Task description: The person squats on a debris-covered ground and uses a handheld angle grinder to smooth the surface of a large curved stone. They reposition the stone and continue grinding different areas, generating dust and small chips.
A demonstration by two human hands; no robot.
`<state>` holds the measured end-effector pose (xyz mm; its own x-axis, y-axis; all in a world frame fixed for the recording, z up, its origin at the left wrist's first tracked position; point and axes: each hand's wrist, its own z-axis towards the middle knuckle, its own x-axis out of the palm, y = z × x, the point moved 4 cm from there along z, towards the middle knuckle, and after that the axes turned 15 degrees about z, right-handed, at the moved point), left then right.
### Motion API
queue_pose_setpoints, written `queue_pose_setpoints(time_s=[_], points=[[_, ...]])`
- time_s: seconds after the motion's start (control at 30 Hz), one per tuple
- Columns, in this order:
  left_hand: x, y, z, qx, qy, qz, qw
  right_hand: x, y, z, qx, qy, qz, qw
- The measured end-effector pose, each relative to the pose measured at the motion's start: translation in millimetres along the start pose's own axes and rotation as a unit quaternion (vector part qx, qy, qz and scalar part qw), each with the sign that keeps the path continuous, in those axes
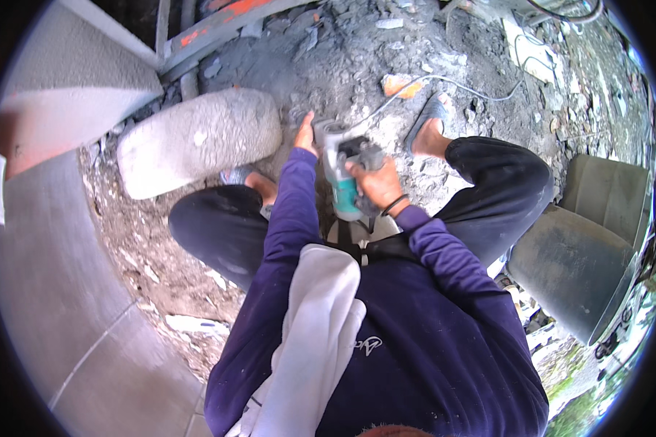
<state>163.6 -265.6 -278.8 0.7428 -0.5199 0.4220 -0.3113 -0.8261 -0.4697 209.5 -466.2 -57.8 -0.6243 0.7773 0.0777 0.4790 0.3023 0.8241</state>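
My right hand (381,183) is wrapped round the dark grip of a teal-and-grey power tool (345,191). The tool sits between my knees, with its teal end toward my body and its grey metal head pointing away. Close against the left side of that head is my left hand (306,135), its visible fingers stretched out and pointing away from me. Whether it touches the tool is hard to make out, and the far side of this hand is hidden. A pale cord (444,79) curves off to the right from near the tool's head.
A large whitish block (200,138) lies left of my feet. Orange rubble (403,85) rests ahead on broken, dusty ground. Grey paving (87,291) runs along the left, beside a concrete base (80,116). Curved grey pieces (576,262) stand at the right.
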Motion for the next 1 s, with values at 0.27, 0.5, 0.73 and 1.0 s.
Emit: queue_pose_setpoints(time_s=[0.27, 0.5, 0.73, 1.0], points=[[22.2, 17.5, -37.9, -0.022, -0.017, -0.018, 0.999, -17.5, -11.0, -37.1, -0.012, -0.005, -0.008, 1.000], [40.4, -7.6, -76.4, 0.015, -0.038, 0.006, 0.999, -18.5, 18.9, -65.1, -0.139, 0.004, -0.039, 0.989], [8.1, -3.0, -44.9, 0.030, -0.044, 0.030, 0.998, -6.7, 1.8, -36.0, -0.114, 0.005, 0.017, 0.993], [14.3, -25.3, -40.6, 0.051, -0.064, 0.033, 0.996, 5.5, 10.1, -13.4, -0.068, -0.015, 0.013, 0.998]])
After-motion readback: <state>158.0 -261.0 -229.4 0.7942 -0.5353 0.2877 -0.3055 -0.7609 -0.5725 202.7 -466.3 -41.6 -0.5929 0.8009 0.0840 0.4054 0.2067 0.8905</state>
